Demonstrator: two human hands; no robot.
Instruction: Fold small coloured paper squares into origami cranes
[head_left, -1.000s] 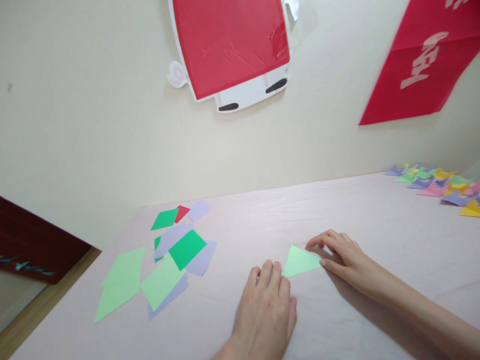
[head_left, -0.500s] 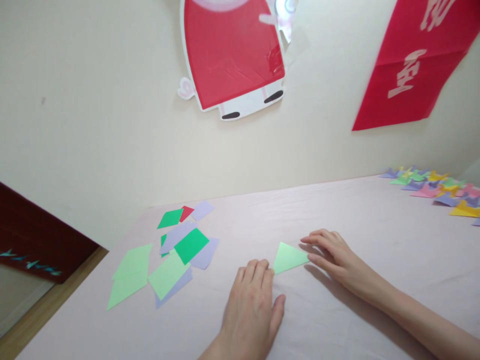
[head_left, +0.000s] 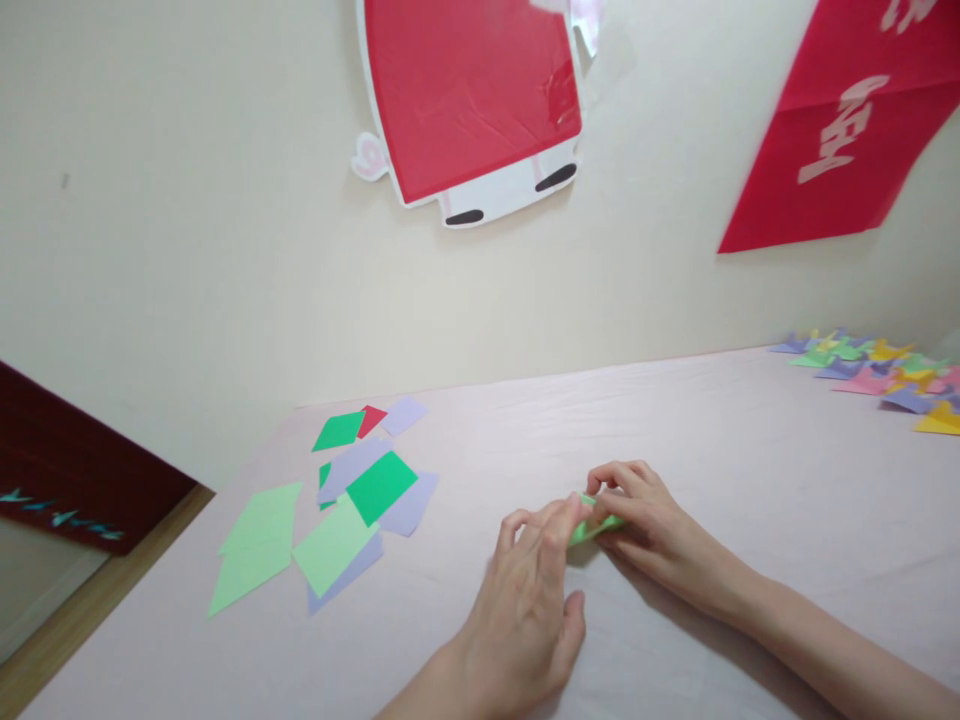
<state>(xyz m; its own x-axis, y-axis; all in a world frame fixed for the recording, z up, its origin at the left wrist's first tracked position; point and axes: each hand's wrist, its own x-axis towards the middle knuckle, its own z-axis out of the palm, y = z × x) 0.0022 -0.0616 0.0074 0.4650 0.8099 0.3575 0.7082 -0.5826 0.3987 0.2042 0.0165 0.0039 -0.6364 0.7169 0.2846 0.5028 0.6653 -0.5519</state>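
Observation:
A small folded piece of light green paper (head_left: 581, 532) lies between my hands on the pale pink cloth, mostly covered by fingers. My right hand (head_left: 649, 520) pinches its right side, thumb and fingers bent around the edge. At the left end, the bent fingers of my left hand (head_left: 525, 600) hold the paper at their tips, while the thumb stays lower and apart from it. The fold under the fingertips is hidden.
Loose paper sheets lie to the left: light green (head_left: 259, 540), dark green (head_left: 382, 487), lilac (head_left: 409, 505) and red (head_left: 371, 420). Several folded paper shapes (head_left: 862, 370) in mixed colours stand at the far right. Behind the pink cloth (head_left: 480, 430) rises a wall with a red-and-white cutout (head_left: 480, 110).
My right hand has moved left onto the paper and pinches it. My left hand has shifted right, its fingers now bent at the paper. The triangle is now lifted or folded and mostly covered.

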